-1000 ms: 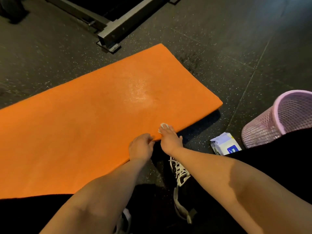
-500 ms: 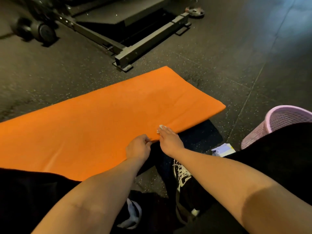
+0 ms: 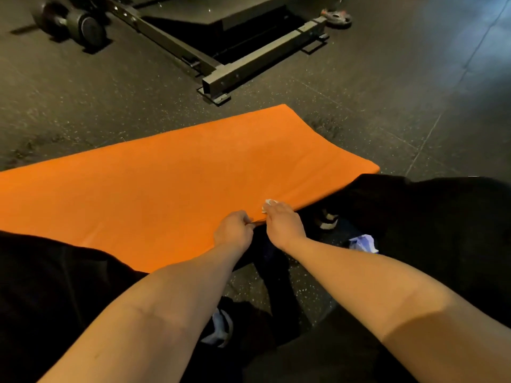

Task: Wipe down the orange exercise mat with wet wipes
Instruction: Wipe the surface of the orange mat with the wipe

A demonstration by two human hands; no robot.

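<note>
The orange exercise mat (image 3: 171,183) lies across the dark speckled floor, its near edge lifted off the ground. My left hand (image 3: 233,230) pinches that near edge. My right hand (image 3: 282,221) grips the same edge just to the right, with a small white wet wipe (image 3: 268,203) bunched under its fingertips. The pack of wipes (image 3: 363,242) lies on the floor to the right, partly hidden behind my black-clad knee.
A black steel frame of gym equipment (image 3: 249,62) stands on the floor beyond the mat. A dumbbell (image 3: 80,24) sits at the far left and a small weight plate (image 3: 336,17) at the far right. My shoes (image 3: 327,219) rest under the raised edge.
The near edge of the mat has risen in both hands. The view has tilted up, so the pink basket has left the picture and my knee covers most of the wipes pack.
</note>
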